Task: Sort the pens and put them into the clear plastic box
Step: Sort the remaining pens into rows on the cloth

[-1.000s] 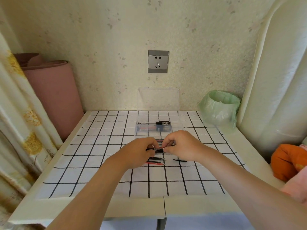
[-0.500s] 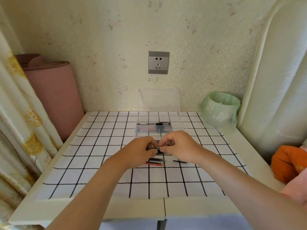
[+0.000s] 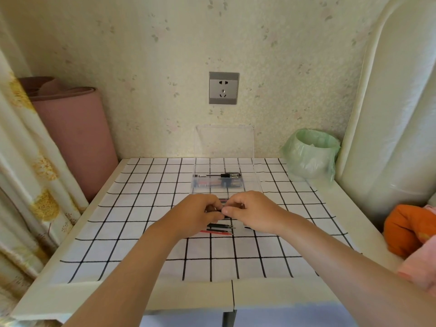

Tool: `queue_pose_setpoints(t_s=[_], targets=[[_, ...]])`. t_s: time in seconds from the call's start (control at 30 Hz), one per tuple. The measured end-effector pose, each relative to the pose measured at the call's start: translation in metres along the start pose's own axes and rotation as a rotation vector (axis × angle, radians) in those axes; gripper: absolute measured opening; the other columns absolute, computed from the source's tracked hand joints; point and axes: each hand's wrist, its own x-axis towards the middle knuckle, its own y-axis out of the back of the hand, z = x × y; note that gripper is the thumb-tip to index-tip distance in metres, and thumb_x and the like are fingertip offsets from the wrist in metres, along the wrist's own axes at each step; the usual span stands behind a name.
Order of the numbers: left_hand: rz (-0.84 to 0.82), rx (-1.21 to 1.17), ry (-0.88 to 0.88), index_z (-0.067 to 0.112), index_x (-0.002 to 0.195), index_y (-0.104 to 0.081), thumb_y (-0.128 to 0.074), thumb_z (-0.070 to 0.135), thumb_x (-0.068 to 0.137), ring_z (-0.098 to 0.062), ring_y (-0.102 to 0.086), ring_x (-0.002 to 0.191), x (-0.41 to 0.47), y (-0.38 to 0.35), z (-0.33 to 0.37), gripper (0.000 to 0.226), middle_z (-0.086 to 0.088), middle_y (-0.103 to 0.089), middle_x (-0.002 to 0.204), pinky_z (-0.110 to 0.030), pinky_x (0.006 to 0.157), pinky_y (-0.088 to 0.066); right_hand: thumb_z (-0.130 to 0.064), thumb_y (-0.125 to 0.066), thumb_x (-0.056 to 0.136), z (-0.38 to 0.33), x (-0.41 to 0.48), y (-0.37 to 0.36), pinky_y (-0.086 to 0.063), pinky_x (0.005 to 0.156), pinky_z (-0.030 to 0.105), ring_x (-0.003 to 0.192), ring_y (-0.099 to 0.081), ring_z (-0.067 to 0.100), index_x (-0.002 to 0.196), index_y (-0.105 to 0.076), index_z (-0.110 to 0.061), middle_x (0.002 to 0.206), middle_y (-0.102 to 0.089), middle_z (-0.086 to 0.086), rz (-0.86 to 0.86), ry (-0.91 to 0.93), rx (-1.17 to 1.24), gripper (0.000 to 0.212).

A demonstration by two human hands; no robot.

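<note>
Counter [image 3: 70,293] carries a grid cloth [image 3: 132,208] below a wall socket [image 3: 223,88]. We see the box [image 3: 257,182] at the rear, lid up, holding pens [image 3: 219,176]. Left hand [image 3: 198,215] and right hand [image 3: 252,213] pinch one dark pen [image 3: 220,210] between them just before the box. Loose pens [image 3: 219,228] lie beneath the hands. A bin [image 3: 311,154] stands at right.
</note>
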Motion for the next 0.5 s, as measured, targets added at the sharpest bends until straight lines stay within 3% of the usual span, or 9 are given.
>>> queue_pose_setpoints(t_s=[0.07,0.13,0.27,0.37,0.5], targets=[[0.008,0.023,-0.002,0.03,0.093,-0.069,-0.068,0.033,0.089,0.0,-0.053,0.063,0.0002,-0.0002,0.0006,0.005,0.012,-0.061,0.076,-0.016,0.06,-0.044,-0.036,-0.072,0.085,-0.0017,-0.0011,0.0013,-0.044,0.063,0.01,0.072,-0.058,-0.01,0.098,-0.071,-0.029,0.089,-0.067,-0.013,0.016,0.022,0.011,0.014],[0.01,0.044,0.004,0.027,0.096,-0.071,-0.069,0.034,0.089,0.003,-0.053,0.061,0.0002,-0.0003,0.0013,0.009,0.014,-0.061,0.075,-0.009,0.056,-0.038,-0.025,-0.074,0.085,-0.0017,-0.0007,0.0018,-0.04,0.059,0.005,0.067,-0.055,-0.015,0.097,-0.07,-0.026,0.089,-0.066,-0.014,0.037,0.042,0.006,0.012],[-0.004,0.075,0.0,0.025,0.093,-0.072,-0.07,0.032,0.088,0.001,-0.054,0.061,0.0002,0.0,0.0021,0.009,0.011,-0.064,0.075,-0.012,0.057,-0.041,-0.031,-0.066,0.092,-0.0025,-0.0015,0.0019,-0.043,0.063,0.017,0.066,-0.056,-0.001,0.094,-0.071,-0.025,0.079,-0.063,-0.014,0.01,0.034,-0.035,0.009],[-0.008,0.079,0.0,0.025,0.093,-0.072,-0.071,0.031,0.088,-0.001,-0.055,0.063,0.0007,0.0002,0.0016,0.008,0.008,-0.067,0.077,-0.015,0.059,-0.045,-0.039,-0.056,0.097,-0.002,-0.0017,0.0019,-0.041,0.058,0.026,0.058,-0.05,0.006,0.09,-0.07,-0.019,0.068,-0.058,-0.008,-0.047,-0.002,-0.076,0.026],[0.01,0.073,0.005,0.025,0.092,-0.072,-0.07,0.034,0.088,0.0,-0.054,0.06,0.0005,0.0003,0.0022,0.01,0.01,-0.066,0.076,-0.013,0.056,-0.041,-0.038,-0.069,0.088,-0.0024,-0.0014,0.0037,-0.048,0.07,0.022,0.077,-0.059,0.0,0.101,-0.07,-0.026,0.089,-0.066,-0.014,-0.016,0.014,-0.092,0.018]])
